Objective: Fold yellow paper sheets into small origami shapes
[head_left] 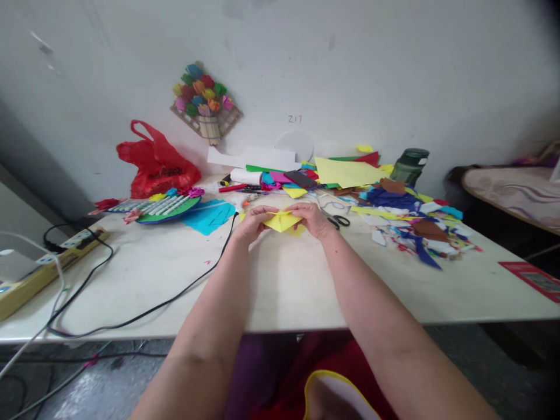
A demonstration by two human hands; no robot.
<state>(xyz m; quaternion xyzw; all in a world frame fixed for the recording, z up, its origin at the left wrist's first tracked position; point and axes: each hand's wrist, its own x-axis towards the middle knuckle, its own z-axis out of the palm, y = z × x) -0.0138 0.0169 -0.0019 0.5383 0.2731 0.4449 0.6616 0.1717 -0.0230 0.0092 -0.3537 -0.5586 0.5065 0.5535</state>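
Observation:
A folded piece of yellow paper (283,221) is held up between both hands, above the middle of the white table (289,291). My left hand (256,223) pinches its left side, and my right hand (311,219) pinches its right side. Both thumbs and fingertips meet along the upper edge of the paper. Just right of my right hand lie scissors with black handles (339,221), their blades partly hidden. To the left of my left hand a blue paper sheet (210,217) rests flat.
Paper scraps (420,221) are heaped on the right, by a green bottle (410,167). A black cable (175,296) crosses the table's left side from a power strip (56,262). A red plastic bag (160,166) stands behind a round green craft piece (170,211). Coloured sheets line the wall.

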